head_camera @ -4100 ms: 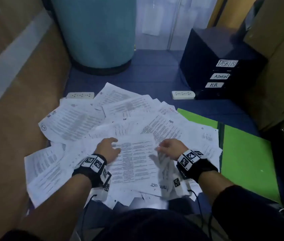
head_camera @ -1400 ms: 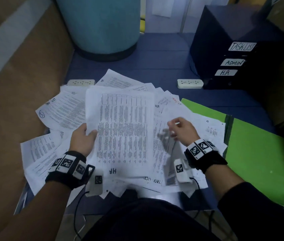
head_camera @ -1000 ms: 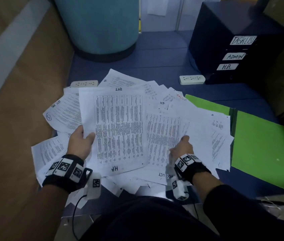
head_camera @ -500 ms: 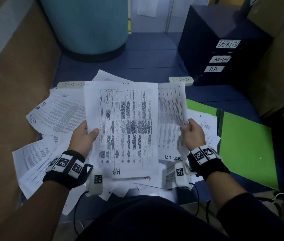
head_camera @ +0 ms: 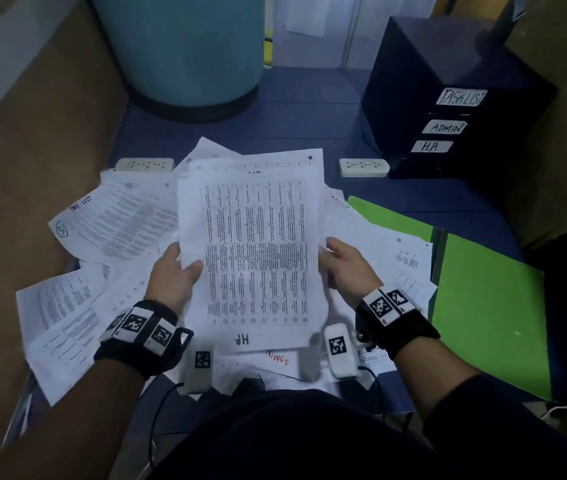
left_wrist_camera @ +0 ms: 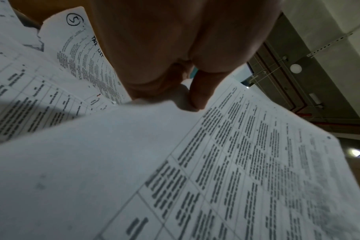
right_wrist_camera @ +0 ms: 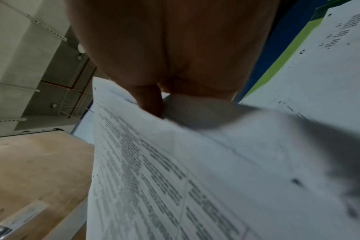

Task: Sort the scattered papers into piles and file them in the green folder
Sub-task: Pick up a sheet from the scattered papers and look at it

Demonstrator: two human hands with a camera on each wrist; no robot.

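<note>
Okay, far left you've got loose papers (head_camera: 77, 306) spread over the blue surface (head_camera: 310, 112), one with "TASK LIST" and a circled 5 (head_camera: 112, 226) handwritten at its corner, the same sheet showing in the left wrist view (left_wrist_camera: 76, 37). A white power strip (head_camera: 144, 164) sits just behind that spread, and a big teal drum (head_camera: 178, 46) stands further back. Your left hand (head_camera: 173, 275) grips the left edge of the held sheets (head_camera: 254, 251), thumb on top, fingers underneath; the left wrist view shows the thumb (left_wrist_camera: 197, 91) pressed on the printed page (left_wrist_camera: 216, 162). The top sheet is a printed table with "HR" handwritten at its near edge, and at least one more sheet pokes out behind its far edge. Under it, near you, a sheet with "ADMIN" in red (head_camera: 277, 358) lies on the pile. Your right hand (head_camera: 348, 271) holds the right edge of the same sheets, fingers curled round it; the right wrist view (right_wrist_camera: 175, 162) shows the paper pinched there. More papers (head_camera: 403, 261) lie right of that hand, overlapping the green folder (head_camera: 490, 306), which lies open and flat at the right. Behind it, a second power strip (head_camera: 363, 167) and a dark drawer box (head_camera: 448, 98) labelled TASKLIST, ADMIN, H.R.
</note>
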